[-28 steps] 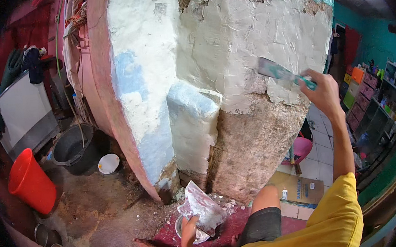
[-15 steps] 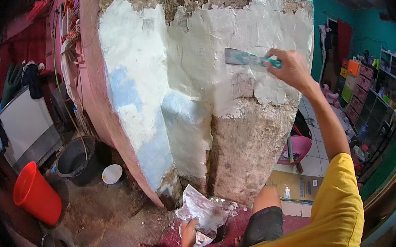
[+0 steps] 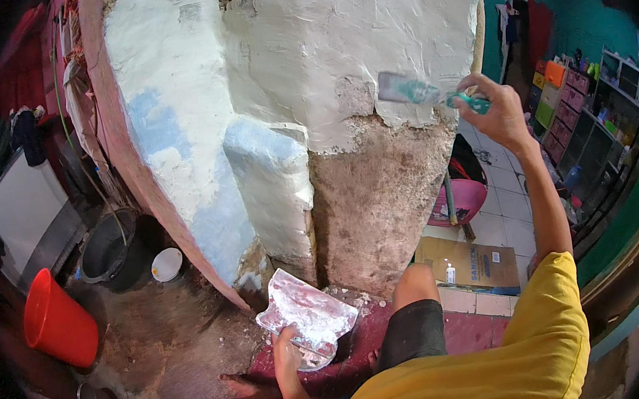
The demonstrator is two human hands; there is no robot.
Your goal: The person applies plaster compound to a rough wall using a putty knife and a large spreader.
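Note:
My right hand [image 3: 500, 111] is closed round the green handle of a putty knife [image 3: 410, 89]. Its wide blade points left, at the wall, near the lower edge of the white filler; whether it touches is hard to tell. Low in front of me, my left hand [image 3: 287, 350] grips the near edge of a putty-smeared sheet [image 3: 310, 307], with a whitish round rim showing beneath it. White filler covers much of the wall [image 3: 380, 202], while a bare, brown, crumbly patch shows below it. To the left, the corner has white and light blue areas.
A red bucket [image 3: 60, 321], a black tub [image 3: 115, 251] and a white lid [image 3: 166, 264] stand on the floor at left. At right are flattened cardboard [image 3: 466, 263], a pink basin [image 3: 460, 201] and a shelf of coloured drawers [image 3: 569, 98]. Crumbs lie by the wall's foot.
My view has tilted down and shifted right. The putty knife has moved lower and to the right along the wall. The smeared sheet in my left hand is raised and spread flatter.

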